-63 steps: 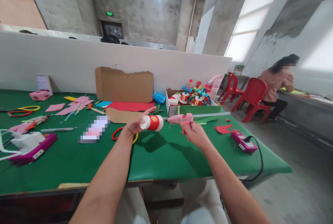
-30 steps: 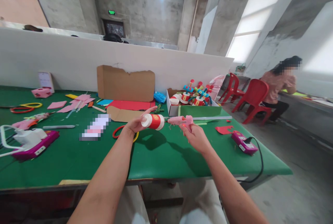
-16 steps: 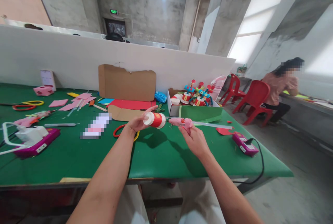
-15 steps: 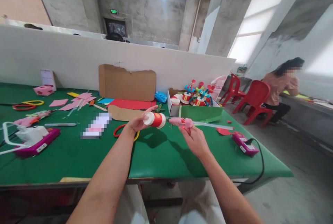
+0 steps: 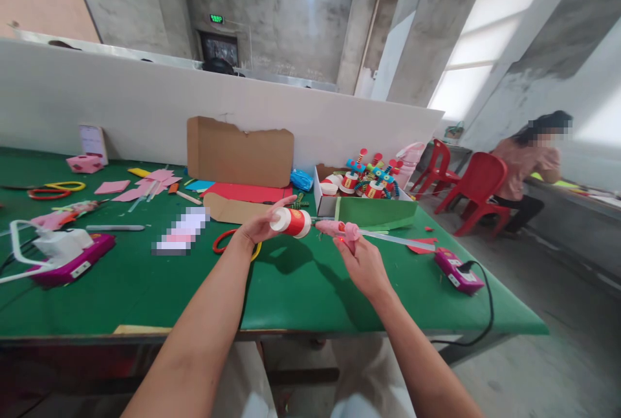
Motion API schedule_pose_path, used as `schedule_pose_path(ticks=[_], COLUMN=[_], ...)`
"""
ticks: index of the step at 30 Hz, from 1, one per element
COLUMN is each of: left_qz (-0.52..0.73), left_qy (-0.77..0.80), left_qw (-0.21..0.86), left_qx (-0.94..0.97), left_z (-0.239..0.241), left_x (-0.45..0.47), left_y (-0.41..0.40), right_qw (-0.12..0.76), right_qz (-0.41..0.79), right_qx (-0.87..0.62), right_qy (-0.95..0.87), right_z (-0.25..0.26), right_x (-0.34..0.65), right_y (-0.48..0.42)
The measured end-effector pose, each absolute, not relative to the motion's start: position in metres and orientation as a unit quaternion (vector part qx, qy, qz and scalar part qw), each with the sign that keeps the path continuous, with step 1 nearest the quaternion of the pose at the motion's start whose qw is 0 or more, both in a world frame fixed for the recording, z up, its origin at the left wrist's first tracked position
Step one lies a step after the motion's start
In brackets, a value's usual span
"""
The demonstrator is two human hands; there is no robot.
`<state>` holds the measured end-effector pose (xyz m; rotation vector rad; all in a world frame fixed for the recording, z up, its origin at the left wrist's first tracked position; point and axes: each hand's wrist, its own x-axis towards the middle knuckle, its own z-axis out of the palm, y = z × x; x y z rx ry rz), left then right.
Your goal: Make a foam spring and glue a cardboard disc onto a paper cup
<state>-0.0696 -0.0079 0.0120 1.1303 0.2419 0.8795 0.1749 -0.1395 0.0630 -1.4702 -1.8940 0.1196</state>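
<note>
My left hand (image 5: pixel 261 224) holds a white paper cup (image 5: pixel 291 221) with a red band, tilted on its side above the table. My right hand (image 5: pixel 361 263) is wrapped round the grip of a pink glue gun (image 5: pixel 339 229), and a long translucent glue stick (image 5: pixel 398 239) sticks out of its back. The gun's nozzle points at the cup's right end; whether the two touch I cannot tell. Beneath my left wrist lie scissors (image 5: pixel 224 242) with red and yellow handles, partly hidden.
A white box (image 5: pixel 318 188) holding several cup figures stands behind the gun, a green sheet (image 5: pixel 373 213) at its front. Purple power strips (image 5: pixel 458 270) lie at both sides. Pink paper pieces (image 5: pixel 160 178) and cardboard (image 5: pixel 240 153) are at the back. A person (image 5: pixel 528 153) sits far right.
The whole view has shifted slightly. Both hands keep their hold on the cup and the glue gun, with almost no movement between them.
</note>
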Motion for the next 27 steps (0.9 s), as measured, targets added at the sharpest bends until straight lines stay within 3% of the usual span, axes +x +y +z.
schedule_pose_path(ticks=[27], left_qz=[0.402], left_qy=[0.124], left_qw=[0.746], left_qx=[0.516], left_z=[0.016], left_x=[-0.068], left_y=[-0.011], right_qw=[0.332], right_qz=[-0.087], right_qx=[-0.571], right_qy=[-0.746], right_z=[0.047], right_x=[0.171], right_y=[-0.144])
